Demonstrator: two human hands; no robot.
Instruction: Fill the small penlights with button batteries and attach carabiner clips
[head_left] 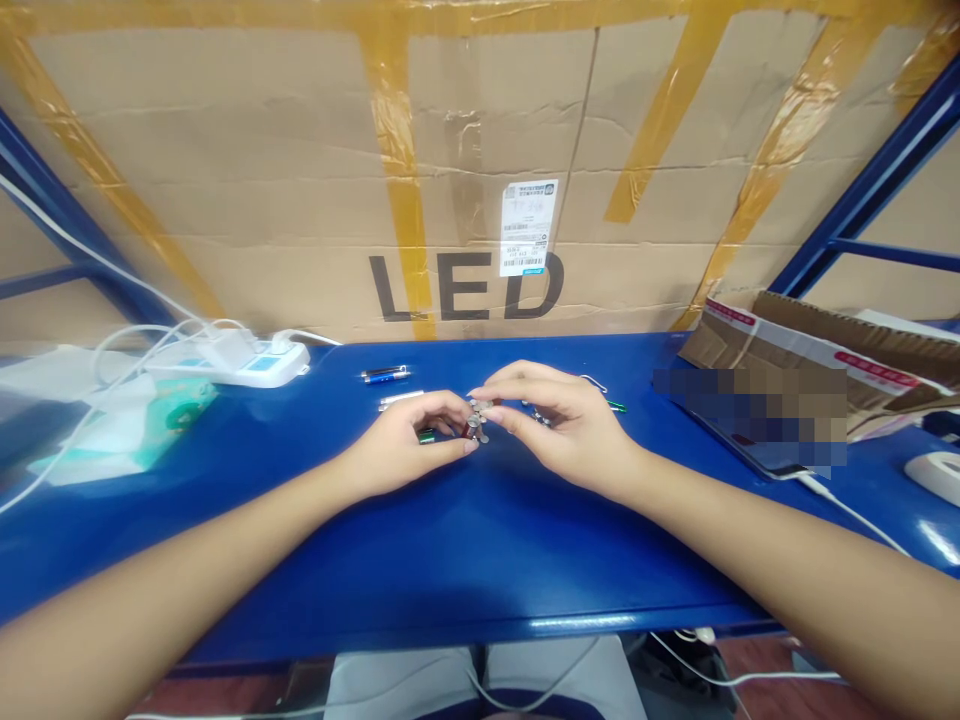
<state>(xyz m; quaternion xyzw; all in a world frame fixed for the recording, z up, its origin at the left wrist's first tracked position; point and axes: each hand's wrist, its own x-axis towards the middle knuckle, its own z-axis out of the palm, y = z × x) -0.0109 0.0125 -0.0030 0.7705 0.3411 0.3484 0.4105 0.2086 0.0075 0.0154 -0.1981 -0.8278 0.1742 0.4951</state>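
Note:
In the middle of the blue table, my two hands meet over a small dark-red cylinder (472,429) with a shiny silver end. My left hand (409,435) is closed around it between thumb and fingers. Thumb and forefinger of my right hand (559,420) pinch at small silver metal pieces (483,410) on its end; their exact kind is too small to tell. Just behind my left hand lie a blue-and-silver slim cylinder (386,375) and a silver one (401,398). A green piece (617,407) shows beyond my right hand, partly hidden.
A white power strip (281,368) with cables and a green-white plastic packet (161,430) are at the left. On the right stand an open cardboard box (795,350) and a phone (765,460) with a white cable. A large LED carton (300,200) closes off the back.

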